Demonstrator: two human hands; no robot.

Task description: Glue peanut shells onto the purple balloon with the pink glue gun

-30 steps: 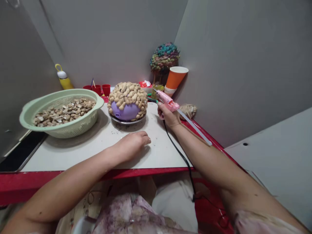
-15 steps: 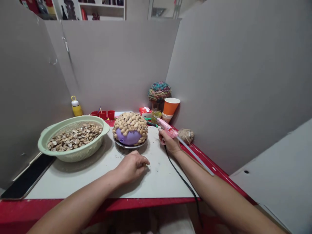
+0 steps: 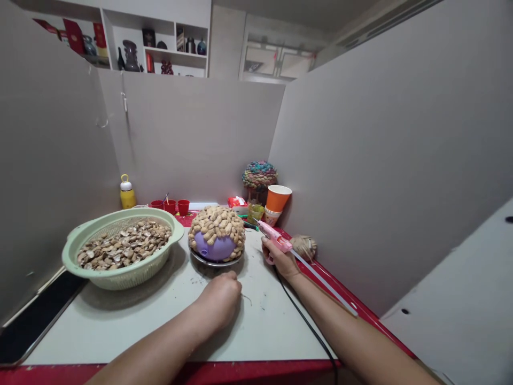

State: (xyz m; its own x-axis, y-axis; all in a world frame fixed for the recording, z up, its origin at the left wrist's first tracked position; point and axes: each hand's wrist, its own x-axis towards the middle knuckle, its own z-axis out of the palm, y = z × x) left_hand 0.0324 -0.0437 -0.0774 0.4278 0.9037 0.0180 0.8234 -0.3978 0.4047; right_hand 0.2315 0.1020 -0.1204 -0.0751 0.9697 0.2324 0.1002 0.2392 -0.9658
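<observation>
My right hand (image 3: 279,257) is wrapped round the grip of a pink hot glue gun (image 3: 276,235), its nozzle pointing up and to the left. A long glue stick (image 3: 324,280) juts from its back end over my forearm. My left hand (image 3: 224,295) is curled closed low over the white board, back side up; whatever its fingers hold is hidden. Just beyond it, a purple balloon (image 3: 216,249) rests in a shallow metal dish (image 3: 214,263). Peanut shells (image 3: 218,222) cover the balloon's top and sides, with purple bare at the front.
A green colander (image 3: 124,280) of shell pieces stands left, above a dark flat tablet-like thing (image 3: 36,326). Behind are red cups (image 3: 183,207), a yellow bottle (image 3: 127,198), paper cups (image 3: 278,199) and a yarn-topped tree (image 3: 259,175). Twine (image 3: 304,247) lies right; a black cord (image 3: 306,318) trails forward.
The view has tilted up, so everything sits lower in the picture. My left hand has turned inward, hiding its fingertips. My right hand keeps hold of the glue gun in about the same place.
</observation>
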